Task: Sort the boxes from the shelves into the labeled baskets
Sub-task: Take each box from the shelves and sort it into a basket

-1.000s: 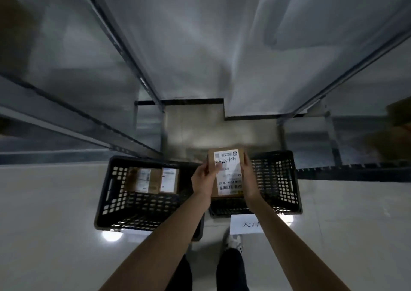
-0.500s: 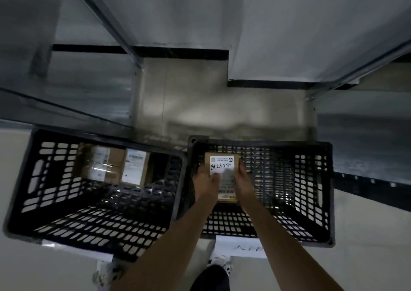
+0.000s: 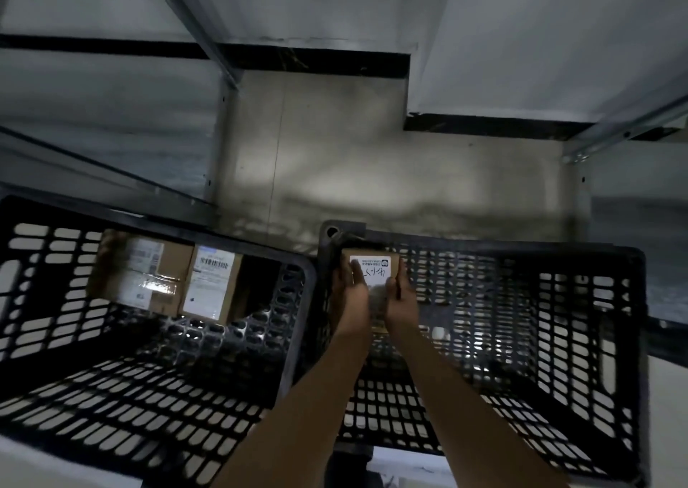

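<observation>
A small brown cardboard box (image 3: 372, 268) with a white label and handwriting is down inside the right black basket (image 3: 580, 338), near its far left corner. My left hand (image 3: 349, 301) holds the box's left side and my right hand (image 3: 401, 301) holds its right side, fingers curled over the label. The box's lower half is hidden behind my hands. The left black basket (image 3: 294, 338) contains two labelled cardboard boxes (image 3: 167, 282) against its far wall.
Grey metal shelf boards and posts (image 3: 223, 89) rise behind the baskets. A white paper label (image 3: 402, 469) lies on the floor at the right basket's near edge. Pale floor shows between the shelves and the baskets.
My view and both hands have dropped toward the baskets. The box went from chest height above the baskets down into the right basket, toward its far left corner.
</observation>
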Motion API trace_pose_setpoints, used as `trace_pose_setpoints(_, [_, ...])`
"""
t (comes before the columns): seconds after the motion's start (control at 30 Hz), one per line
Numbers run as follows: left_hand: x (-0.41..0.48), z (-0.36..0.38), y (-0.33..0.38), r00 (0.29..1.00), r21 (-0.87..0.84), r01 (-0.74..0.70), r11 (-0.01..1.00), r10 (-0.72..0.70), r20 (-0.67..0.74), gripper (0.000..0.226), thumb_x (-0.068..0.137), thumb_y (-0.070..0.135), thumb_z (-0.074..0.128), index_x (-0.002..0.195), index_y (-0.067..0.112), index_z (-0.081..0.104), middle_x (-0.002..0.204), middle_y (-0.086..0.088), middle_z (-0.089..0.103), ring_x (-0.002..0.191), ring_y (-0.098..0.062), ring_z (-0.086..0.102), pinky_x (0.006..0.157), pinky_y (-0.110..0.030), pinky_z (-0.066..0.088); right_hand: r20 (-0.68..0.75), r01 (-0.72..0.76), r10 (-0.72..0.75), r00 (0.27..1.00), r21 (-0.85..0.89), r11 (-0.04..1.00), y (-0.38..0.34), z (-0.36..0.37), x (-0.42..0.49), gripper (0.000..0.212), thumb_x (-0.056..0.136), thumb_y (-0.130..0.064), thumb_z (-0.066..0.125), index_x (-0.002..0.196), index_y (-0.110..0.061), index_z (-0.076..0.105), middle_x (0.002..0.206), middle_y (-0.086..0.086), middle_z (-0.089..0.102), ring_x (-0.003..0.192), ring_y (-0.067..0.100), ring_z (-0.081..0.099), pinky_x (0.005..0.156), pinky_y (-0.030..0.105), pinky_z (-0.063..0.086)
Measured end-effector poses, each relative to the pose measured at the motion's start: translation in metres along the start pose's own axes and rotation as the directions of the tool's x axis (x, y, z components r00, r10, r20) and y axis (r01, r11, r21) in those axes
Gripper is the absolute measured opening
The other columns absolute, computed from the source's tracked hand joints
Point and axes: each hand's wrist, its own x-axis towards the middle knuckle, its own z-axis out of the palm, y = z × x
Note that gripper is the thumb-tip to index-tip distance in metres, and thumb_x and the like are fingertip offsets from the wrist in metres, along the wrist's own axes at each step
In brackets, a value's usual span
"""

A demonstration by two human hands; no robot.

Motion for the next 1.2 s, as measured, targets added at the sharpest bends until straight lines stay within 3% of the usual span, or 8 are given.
trace_pose_setpoints(0.07, [-0.001, -0.006, 0.003, 0.999, 0.057, 0.018, 0.998, -0.02, 0.033, 0.062, 0.104, 0.048, 0.005, 0.159, 0.023, 0.021, 0.165, -0.007, 0.021, 0.15, -0.022, 0.026, 0.116, -0.032, 0.025, -0.003, 0.015, -0.015, 1.0, -0.061, 0.998, 0.001, 0.003, 0.004, 0.048, 0.107, -0.024, 0.036, 0.154, -0.016, 0.03, 0.144, 0.015, 0.051, 0.13, 0.034, 0.05, 0.11, 0.035, 0.038])
trace_pose_setpoints(0.2, [-0.011, -0.008, -0.003, 1.0, 0.003, 0.023, 1.0, -0.023, 0.015, 0.06, 0.108, 0.045, 0.019, 0.159, 0.015, 0.019, 0.167, -0.004, 0.017, 0.153, -0.023, 0.021, 0.121, -0.037, 0.021, 0.043, 0.028, -0.023, 0.999, -0.138, 0.99, -0.008, 0.002, 0.004, 0.054, 0.107, -0.025, 0.031, 0.158, -0.017, 0.013, 0.156, 0.018, 0.034, 0.139, 0.037, 0.039, 0.115, 0.049, 0.033])
trace_pose_setpoints(0.33, [-0.042, -0.033, -0.006, 0.946, 0.248, -0.313, 0.917, 0.325, -0.005, 0.058, 0.1, 0.005, 0.036, 0.156, -0.003, 0.021, 0.164, -0.02, 0.012, 0.151, -0.033, 0.019, 0.112, -0.037, 0.043, 0.031, 0.038, -0.026, 0.999, -0.456, 0.889, -0.038, -0.018, -0.044, 0.058, 0.107, -0.039, 0.021, 0.158, -0.027, -0.005, 0.166, -0.004, -0.01, 0.153, 0.021, -0.006, 0.123, 0.05, 0.004])
trace_pose_setpoints(0.47, [-0.105, -0.104, 0.045, 0.786, 0.406, -0.599, 0.69, 0.604, 0.133, 0.062, 0.089, 0.023, 0.045, 0.15, 0.011, 0.04, 0.155, -0.009, 0.045, 0.144, -0.027, 0.04, 0.101, -0.038, 0.053, 0.097, 0.263, -0.281, 0.955, -0.712, 0.65, -0.085, -0.064, -0.128, 0.068, 0.094, -0.046, 0.006, 0.158, -0.024, 0.011, 0.165, -0.004, 0.01, 0.152, 0.014, 0.012, 0.123, 0.036, 0.006])
trace_pose_setpoints(0.57, [-0.148, -0.19, 0.106, 0.715, 0.535, -0.609, 0.585, 0.697, 0.051, 0.062, 0.092, 0.036, 0.044, 0.151, 0.019, 0.043, 0.158, -0.003, 0.038, 0.148, -0.027, 0.032, 0.118, -0.043, 0.03, 0.004, 0.347, -0.527, 0.85, -0.756, 0.554, -0.16, -0.097, -0.186, 0.062, 0.089, -0.034, 0.031, 0.146, -0.015, 0.046, 0.149, 0.009, 0.048, 0.146, 0.015, 0.027, 0.115, 0.032, 0.014])
trace_pose_setpoints(0.7, [-0.19, -0.325, 0.189, 0.702, 0.605, -0.52, 0.604, 0.705, -0.1, 0.069, 0.087, 0.046, 0.05, 0.153, 0.025, 0.04, 0.163, -0.002, 0.028, 0.147, -0.028, 0.03, 0.119, -0.048, 0.015, -0.044, 0.426, -0.691, 0.721, -0.759, 0.492, -0.296, -0.123, -0.259, 0.071, 0.086, -0.046, 0.038, 0.153, -0.026, 0.024, 0.159, -0.003, 0.024, 0.152, 0.006, -0.001, 0.111, 0.05, 0.022])
trace_pose_setpoints(1.03, [-0.335, -0.659, 0.322, 0.504, 0.637, -0.401, 0.658, 0.739, -0.447, 0.072, 0.093, 0.047, 0.048, 0.156, 0.015, 0.033, 0.165, -0.003, 0.024, 0.149, -0.027, 0.031, 0.119, -0.045, 0.017, 0.006, 0.597, -0.944, 0.329, -0.776, 0.203, -0.603, -0.117, -0.507, 0.065, 0.102, -0.056, 0.011, 0.156, -0.024, 0.023, 0.162, -0.003, 0.028, 0.152, 0.013, 0.007, 0.12, 0.044, -0.001])
trace_pose_setpoints(1.2, [-0.407, -0.778, 0.328, 0.413, 0.68, -0.331, 0.654, 0.749, -0.518, 0.069, 0.101, 0.05, 0.035, 0.158, 0.014, 0.025, 0.167, -0.004, 0.019, 0.153, -0.024, 0.02, 0.117, -0.047, 0.021, 0.018, 0.673, -0.988, 0.152, -0.734, 0.09, -0.686, -0.084, -0.62, 0.063, 0.103, -0.055, 0.011, 0.157, -0.024, 0.016, 0.163, -0.002, 0.026, 0.151, 0.021, 0.016, 0.115, 0.055, 0.013])
